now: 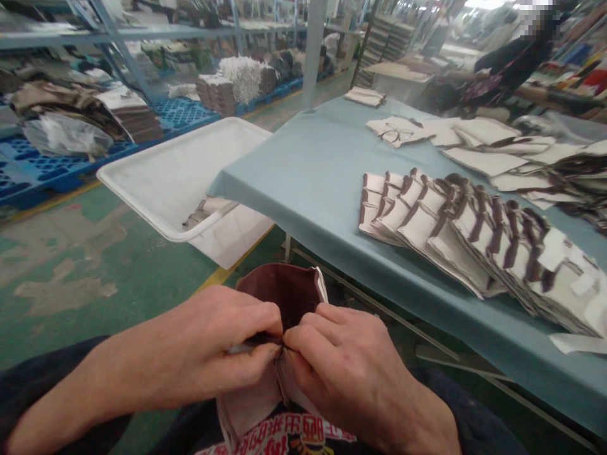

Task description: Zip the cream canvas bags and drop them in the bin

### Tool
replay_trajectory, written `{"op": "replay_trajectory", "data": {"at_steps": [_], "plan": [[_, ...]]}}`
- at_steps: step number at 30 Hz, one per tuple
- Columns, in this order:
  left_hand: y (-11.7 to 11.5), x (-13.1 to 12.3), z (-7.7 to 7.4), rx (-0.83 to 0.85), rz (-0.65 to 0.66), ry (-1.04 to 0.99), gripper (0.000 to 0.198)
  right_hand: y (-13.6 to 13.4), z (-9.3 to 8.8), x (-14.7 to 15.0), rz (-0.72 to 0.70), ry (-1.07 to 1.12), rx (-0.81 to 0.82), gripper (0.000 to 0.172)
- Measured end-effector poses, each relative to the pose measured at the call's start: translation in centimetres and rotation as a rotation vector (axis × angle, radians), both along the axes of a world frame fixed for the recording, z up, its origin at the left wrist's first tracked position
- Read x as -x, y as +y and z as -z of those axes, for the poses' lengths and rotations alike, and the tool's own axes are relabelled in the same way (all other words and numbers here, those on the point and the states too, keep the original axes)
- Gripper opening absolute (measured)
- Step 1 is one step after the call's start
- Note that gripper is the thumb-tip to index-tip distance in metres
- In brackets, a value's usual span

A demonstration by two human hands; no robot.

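My left hand (241,338) and my right hand (346,357) meet in front of my body, both closed in a pinch on one sewn fabric piece (279,284). This piece is dark brown on the inside and cream on the outside. Its brown part stands up like an open pocket behind my fingers, and a cream flap (249,404) hangs below them. Thumbs and fingertips press together at a seam; the exact spot is partly hidden. On the table to the right lies an overlapping row of similar cream-and-brown sewn pieces (436,221).
A blue-covered table (303,164) stands ahead and right, bearing more cream pieces (488,151) and a pair of scissors or glasses-like loops (396,134). Left of it is a white tub (142,170) with pieces inside. Blue pallets (183,114) hold stacks behind. Another person (512,63) is at the far right.
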State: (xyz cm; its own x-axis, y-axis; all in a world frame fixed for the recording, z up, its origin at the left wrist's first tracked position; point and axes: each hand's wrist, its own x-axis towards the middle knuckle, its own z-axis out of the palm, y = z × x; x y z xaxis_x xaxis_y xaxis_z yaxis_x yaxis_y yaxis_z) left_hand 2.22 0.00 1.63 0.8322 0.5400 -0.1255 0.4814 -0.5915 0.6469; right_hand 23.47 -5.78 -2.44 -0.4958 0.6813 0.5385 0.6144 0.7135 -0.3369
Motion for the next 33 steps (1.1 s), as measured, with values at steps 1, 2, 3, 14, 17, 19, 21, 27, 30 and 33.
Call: {"op": "replay_trajectory", "data": {"at_steps": [1, 2, 3, 14, 17, 19, 21, 27, 30, 33], "plan": [[-0.2, -0.1, 0.3, -0.037, -0.01, -0.006, 0.019, 0.0, -0.1, -0.1, -0.002, 0.01, 0.015, 0.039], [-0.5, -0.1, 0.6, -0.079, -0.023, -0.023, 0.02, 0.0, -0.3, -0.2, -0.008, 0.028, 0.032, 0.037], [-0.8, -0.1, 1.1, -0.123, -0.041, -0.05, 0.02, 0.1, -0.4, -0.4, -0.022, 0.053, 0.058, 0.035], [-3.4, -2.5, 2.4, 0.169, -0.381, -0.509, 0.032, 2.4, 3.0, 0.3, -0.355, 0.824, 0.943, 0.064], [-3.3, -3.1, 2.3, 0.405, -0.418, -0.611, 0.04, 2.4, 4.1, 1.3, -0.394, 1.034, 0.945, 0.069], [-3.1, -2.9, 2.6, 0.481, -0.394, -0.614, 0.04, 2.2, 4.6, 1.7, -0.396, 1.063, 0.962, 0.07], [-3.1, -2.3, 2.9, 0.521, -0.341, -0.58, 0.037, 2.0, 4.9, 1.7, -0.393, 1.046, 1.003, 0.071], [-2.7, -0.3, 3.3, 0.525, -0.289, -0.425, 0.032, 2.4, 5.4, 1.0, -0.318, 0.889, 0.944, 0.068], [-2.4, 0.2, 3.6, 0.555, -0.282, -0.39, 0.037, 2.7, 5.1, 1.0, -0.342, 0.785, 0.853, 0.062], [-2.3, 0.2, 4.2, 0.602, -0.302, -0.458, 0.048, 2.7, 4.8, 1.3, -0.312, 0.766, 0.769, 0.061]]}}
